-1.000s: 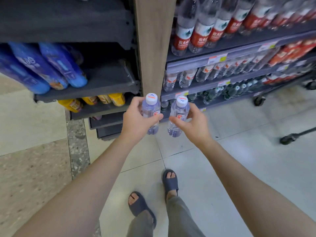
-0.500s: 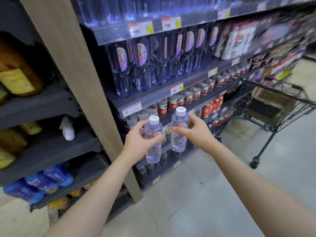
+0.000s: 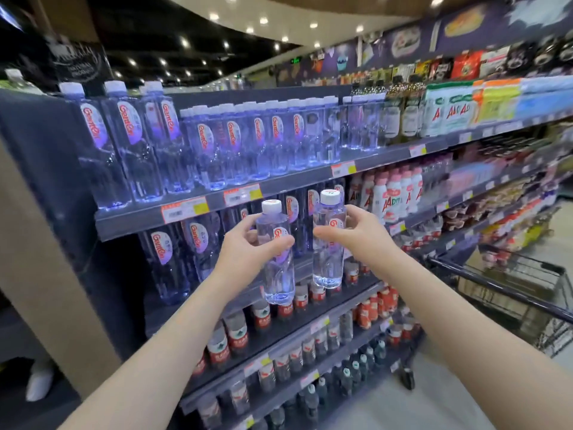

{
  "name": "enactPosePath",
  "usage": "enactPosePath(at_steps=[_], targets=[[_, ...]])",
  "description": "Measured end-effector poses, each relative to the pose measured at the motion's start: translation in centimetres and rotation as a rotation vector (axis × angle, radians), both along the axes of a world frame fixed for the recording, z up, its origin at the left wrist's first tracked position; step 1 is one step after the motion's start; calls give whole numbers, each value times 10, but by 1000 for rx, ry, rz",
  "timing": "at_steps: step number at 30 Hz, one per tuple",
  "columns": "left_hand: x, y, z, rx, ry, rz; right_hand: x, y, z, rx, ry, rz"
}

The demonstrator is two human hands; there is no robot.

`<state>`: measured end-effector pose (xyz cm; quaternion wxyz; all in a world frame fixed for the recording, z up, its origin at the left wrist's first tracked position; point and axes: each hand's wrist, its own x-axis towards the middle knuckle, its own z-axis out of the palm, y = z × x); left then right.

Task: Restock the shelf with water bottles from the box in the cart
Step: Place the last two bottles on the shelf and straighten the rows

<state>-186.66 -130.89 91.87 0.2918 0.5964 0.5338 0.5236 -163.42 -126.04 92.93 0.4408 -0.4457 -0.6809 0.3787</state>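
Note:
My left hand grips a clear water bottle with a white cap and a red-and-white label, held upright. My right hand grips a second, identical bottle just to its right, slightly higher. Both bottles hang in front of the second shelf of the rack, where matching bottles stand at the left with a dark gap behind my hands. The wire cart stands at the right; a brown box inside it shows only in part.
The top shelf carries a full row of the same bottles. Lower shelves hold red-labelled and dark bottles. A wooden end panel closes the rack at the left. Milk drinks and snack packs fill the shelves further right.
My view has swung up from the floor to the upper shelves. Both hands have lifted their bottles from knee height to the level of the second shelf, still gripping them.

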Motion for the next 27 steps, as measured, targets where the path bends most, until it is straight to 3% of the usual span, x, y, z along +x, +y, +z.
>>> enactPosePath(at_steps=[7,18,27], targets=[[57,75,66,44,21,62,41,83,68,98,7,-17],[100,204,146,179,103,125,81,213,122,214,9,-33],[120,282,179,185,134,124,109,305,168,267,56,60]])
